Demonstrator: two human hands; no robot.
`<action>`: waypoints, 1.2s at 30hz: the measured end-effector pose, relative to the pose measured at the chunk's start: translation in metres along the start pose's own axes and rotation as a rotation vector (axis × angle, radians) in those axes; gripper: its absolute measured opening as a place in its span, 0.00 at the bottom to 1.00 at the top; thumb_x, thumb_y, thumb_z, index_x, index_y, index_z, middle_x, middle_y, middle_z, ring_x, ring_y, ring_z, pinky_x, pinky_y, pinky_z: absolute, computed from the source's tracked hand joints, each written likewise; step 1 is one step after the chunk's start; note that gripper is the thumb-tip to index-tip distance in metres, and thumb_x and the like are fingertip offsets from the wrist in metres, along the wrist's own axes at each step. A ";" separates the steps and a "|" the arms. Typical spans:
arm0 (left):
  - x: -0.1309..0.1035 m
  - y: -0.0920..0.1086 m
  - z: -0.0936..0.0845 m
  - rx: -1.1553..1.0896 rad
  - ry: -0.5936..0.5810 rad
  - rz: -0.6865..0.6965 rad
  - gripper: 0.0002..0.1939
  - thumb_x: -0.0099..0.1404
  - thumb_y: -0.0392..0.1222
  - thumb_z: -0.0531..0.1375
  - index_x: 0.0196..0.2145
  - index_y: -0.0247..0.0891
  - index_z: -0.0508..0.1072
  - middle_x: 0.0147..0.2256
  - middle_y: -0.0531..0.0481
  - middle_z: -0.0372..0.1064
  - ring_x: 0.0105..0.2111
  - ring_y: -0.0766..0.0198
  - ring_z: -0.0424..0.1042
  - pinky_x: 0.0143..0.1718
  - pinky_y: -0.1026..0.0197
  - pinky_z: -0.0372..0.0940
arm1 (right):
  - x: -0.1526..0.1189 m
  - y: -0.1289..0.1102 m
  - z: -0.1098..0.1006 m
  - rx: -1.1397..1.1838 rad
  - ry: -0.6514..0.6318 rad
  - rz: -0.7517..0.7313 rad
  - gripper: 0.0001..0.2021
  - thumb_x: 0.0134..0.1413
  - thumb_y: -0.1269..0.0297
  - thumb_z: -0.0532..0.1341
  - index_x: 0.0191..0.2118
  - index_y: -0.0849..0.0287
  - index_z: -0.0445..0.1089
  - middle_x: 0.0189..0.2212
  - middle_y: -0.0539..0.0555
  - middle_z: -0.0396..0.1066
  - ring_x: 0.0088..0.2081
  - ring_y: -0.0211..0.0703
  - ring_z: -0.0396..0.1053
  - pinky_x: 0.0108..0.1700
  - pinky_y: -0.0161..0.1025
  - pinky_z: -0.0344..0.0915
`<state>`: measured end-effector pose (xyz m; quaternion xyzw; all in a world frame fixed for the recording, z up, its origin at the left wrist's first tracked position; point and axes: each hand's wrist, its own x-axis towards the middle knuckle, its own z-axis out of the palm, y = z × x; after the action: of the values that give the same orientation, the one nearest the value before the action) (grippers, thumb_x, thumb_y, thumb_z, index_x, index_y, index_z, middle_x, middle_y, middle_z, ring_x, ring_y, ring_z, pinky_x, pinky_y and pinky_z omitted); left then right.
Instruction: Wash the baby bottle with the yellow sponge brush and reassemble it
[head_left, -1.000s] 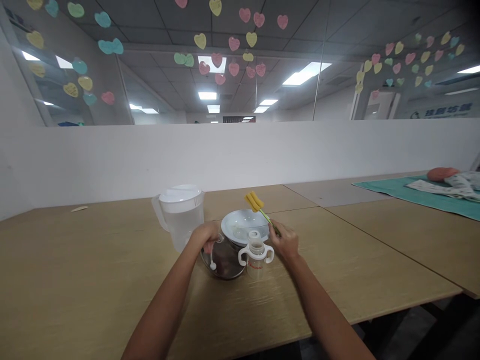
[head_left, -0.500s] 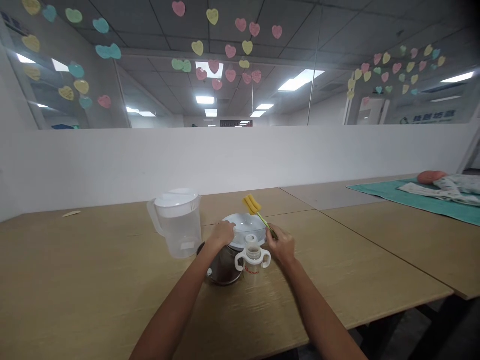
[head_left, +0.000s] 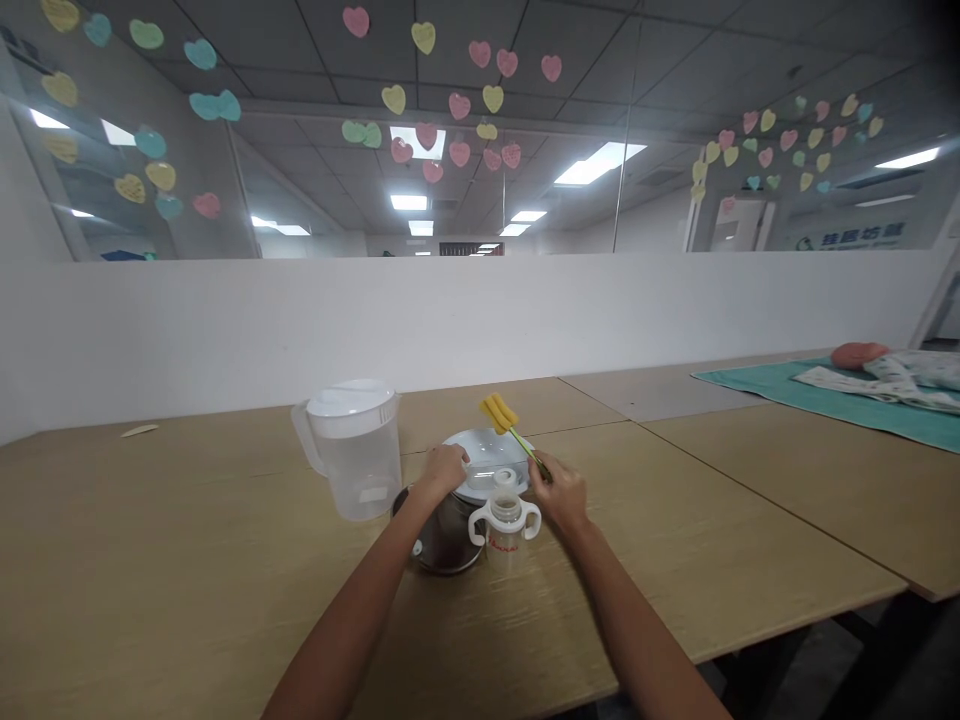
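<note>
My right hand (head_left: pixel 559 487) is closed round the green handle of a brush with a yellow sponge head (head_left: pixel 499 412), which tilts up and left above a white bowl (head_left: pixel 480 455). At the bowl's left edge is my left hand (head_left: pixel 448 468), its fingers curled; whether they grip the rim is too small to tell. Below that hand stands a dark metal pot (head_left: pixel 448 540), partly hidden by my left forearm. A clear baby bottle (head_left: pixel 504 540) with two white handles stands open in front of the bowl. Behind it shows a small white ring-like part (head_left: pixel 505 478).
A lidded clear pitcher (head_left: pixel 361 465) stands left of the bowl. At the far right a green towel (head_left: pixel 795 385) bears cloths and a reddish object (head_left: pixel 859 355). A small flat piece (head_left: pixel 139 430) lies far left. A white wall runs behind the table.
The brush head has shifted slightly left and down over the bowl, with my right hand moving a little left. My left hand is nearly unchanged.
</note>
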<state>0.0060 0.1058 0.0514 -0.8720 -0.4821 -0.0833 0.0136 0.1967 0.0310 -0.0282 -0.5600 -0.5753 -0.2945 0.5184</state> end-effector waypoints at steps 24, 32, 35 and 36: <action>-0.038 0.008 -0.086 -0.393 0.303 0.238 0.17 0.49 0.29 0.54 0.36 0.37 0.77 0.33 0.50 0.74 0.31 0.67 0.69 0.35 0.67 0.64 | 0.003 -0.002 -0.003 -0.143 0.069 -0.026 0.15 0.60 0.63 0.51 0.41 0.61 0.74 0.23 0.55 0.73 0.24 0.36 0.68 0.28 0.32 0.57; -0.050 -0.005 -0.074 0.001 -0.296 0.112 0.17 0.41 0.24 0.56 0.27 0.35 0.78 0.27 0.47 0.75 0.26 0.62 0.72 0.28 0.66 0.63 | 0.000 0.002 0.001 -0.139 0.011 0.054 0.16 0.61 0.61 0.49 0.41 0.59 0.74 0.24 0.54 0.73 0.25 0.36 0.67 0.27 0.32 0.54; -0.045 -0.001 -0.061 0.031 -0.335 0.066 0.15 0.38 0.22 0.56 0.23 0.33 0.77 0.25 0.44 0.75 0.25 0.60 0.72 0.26 0.65 0.64 | 0.000 0.003 0.002 -0.139 0.000 0.069 0.17 0.61 0.61 0.49 0.40 0.59 0.74 0.24 0.54 0.73 0.25 0.36 0.67 0.27 0.32 0.53; -0.044 0.000 -0.058 0.037 -0.340 0.058 0.15 0.37 0.21 0.57 0.23 0.32 0.76 0.25 0.44 0.75 0.25 0.60 0.72 0.27 0.65 0.64 | 0.000 0.003 0.002 -0.140 -0.003 0.072 0.17 0.61 0.61 0.49 0.40 0.59 0.74 0.24 0.54 0.73 0.24 0.36 0.66 0.26 0.32 0.53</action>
<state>-0.0242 0.0630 0.1016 -0.8868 -0.4534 0.0745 -0.0497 0.1990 0.0330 -0.0298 -0.6157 -0.5335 -0.3141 0.4875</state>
